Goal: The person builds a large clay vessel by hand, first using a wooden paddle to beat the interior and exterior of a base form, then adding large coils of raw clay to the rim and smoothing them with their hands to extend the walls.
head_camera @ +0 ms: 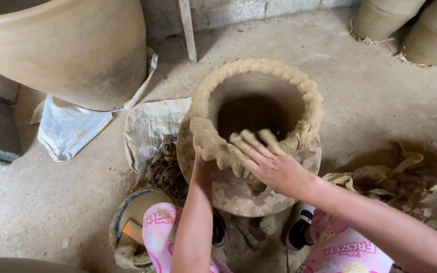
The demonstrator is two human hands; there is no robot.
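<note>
On the concrete floor (67,202), between the person's knees, an unfinished clay pot (259,96) stands on a round board (238,194), low enough to reach over. The right hand (264,159) lies open-fingered on the near wall, pressing from outside; the left hand (201,151) braces the rim beside it, its grip hidden, steadying soft clay

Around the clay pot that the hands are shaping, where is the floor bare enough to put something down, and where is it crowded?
Bare floor lies right of the unfinished clay pot, toward the two jars at the back, and at lower left below the white sack. It is crowded near the left hand and right hand: clay lumps, a bucket, scraps.
</note>
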